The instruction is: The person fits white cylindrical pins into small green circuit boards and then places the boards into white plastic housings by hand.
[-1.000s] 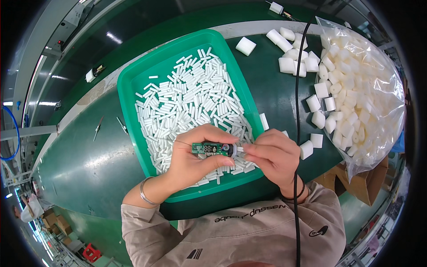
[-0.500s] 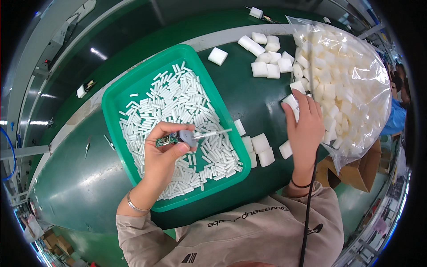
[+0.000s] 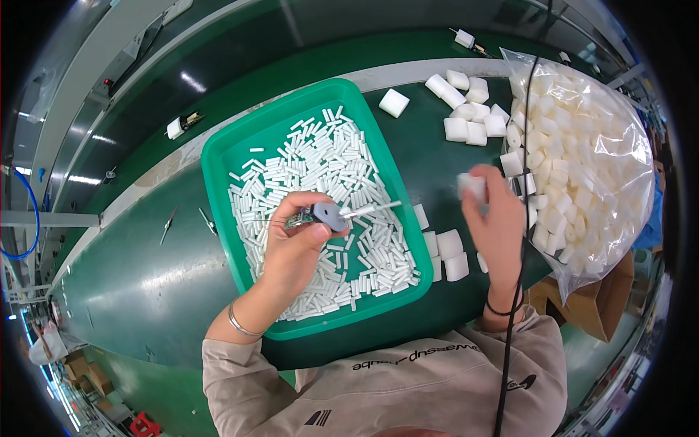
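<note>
Left hand [image 3: 290, 249] grasping a small circuit-board assembly [image 3: 330, 215], thumb one side, fingers the other; green board inside the grip, grey round cap toward the right hand, thin white rods [image 3: 373, 208] sticking out of the cap that way. Right hand [image 3: 501, 227] well apart from the left, pinching one white foam plug [image 3: 473, 187] between thumb and fingers, plug blurred. Directly under left hand: green plastic tray [image 3: 231, 149], lots of short white tubes [image 3: 313, 162] lying loose in it, beyond the hand and to both sides. Just left of right hand, nearer the body, a few foam blocks [image 3: 453, 264] beside the tray edge. Beyond right hand, a loose cluster of foam pieces [image 3: 466, 124]; one single foam cylinder [image 3: 394, 103] farther left of that. Right of right hand, near it, big clear plastic bag [image 3: 593, 156] full of similar foam pieces. Black cable [image 3: 524, 167] passes in front of the view along right hand's right side. Well left of left hand, two slim pointed tools [image 3: 168, 225] on the green work surface [image 3: 131, 269].
</note>
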Motion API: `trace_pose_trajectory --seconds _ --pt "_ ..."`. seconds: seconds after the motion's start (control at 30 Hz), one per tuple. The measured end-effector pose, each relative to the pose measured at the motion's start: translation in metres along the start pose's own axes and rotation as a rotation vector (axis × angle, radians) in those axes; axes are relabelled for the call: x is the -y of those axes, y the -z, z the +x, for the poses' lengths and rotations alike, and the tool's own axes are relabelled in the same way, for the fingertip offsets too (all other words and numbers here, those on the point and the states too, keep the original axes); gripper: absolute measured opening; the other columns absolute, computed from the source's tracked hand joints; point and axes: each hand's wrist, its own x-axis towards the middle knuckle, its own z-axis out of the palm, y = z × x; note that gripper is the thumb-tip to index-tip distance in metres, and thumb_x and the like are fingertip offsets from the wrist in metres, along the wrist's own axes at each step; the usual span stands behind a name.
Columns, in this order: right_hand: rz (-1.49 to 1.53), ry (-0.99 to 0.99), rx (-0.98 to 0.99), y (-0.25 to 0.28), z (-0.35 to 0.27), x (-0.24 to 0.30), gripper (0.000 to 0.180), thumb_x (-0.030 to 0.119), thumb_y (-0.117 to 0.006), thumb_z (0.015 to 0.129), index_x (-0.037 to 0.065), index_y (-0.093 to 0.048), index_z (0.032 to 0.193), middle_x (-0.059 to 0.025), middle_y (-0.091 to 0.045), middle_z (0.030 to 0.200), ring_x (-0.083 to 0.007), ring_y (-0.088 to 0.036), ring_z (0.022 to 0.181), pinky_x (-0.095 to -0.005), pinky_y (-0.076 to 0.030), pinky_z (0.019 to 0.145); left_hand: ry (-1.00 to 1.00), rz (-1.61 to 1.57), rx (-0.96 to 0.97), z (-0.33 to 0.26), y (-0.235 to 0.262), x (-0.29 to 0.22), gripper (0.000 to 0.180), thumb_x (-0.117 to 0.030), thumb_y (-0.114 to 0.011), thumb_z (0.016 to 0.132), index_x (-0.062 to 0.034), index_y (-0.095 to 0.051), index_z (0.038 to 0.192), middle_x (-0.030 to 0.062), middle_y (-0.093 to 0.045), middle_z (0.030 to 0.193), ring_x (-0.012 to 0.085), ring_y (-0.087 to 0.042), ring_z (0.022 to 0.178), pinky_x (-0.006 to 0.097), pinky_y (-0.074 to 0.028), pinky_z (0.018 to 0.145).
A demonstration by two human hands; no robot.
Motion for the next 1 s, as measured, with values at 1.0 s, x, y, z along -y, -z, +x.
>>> trace_pose_trajectory --seconds 1.0 --pt "0.803 0.433 -0.102 -0.04 -0.036 0.058 0.056 0.001 -0.074 0.062 0.004 -0.043 0.108 -0.0155 -0.059 0.089 -0.0243 -0.06 0.076 -0.0303 -0.049 0.062 -0.146 0.36 0.129 -0.008 -0.012 -0.002 0.04 0.005 -0.074 0.059 -0.0046 -0.046 0.085 0.0167 -0.061 0.091 0.0181 -0.059 0.09 0.028 -0.049 0.077"
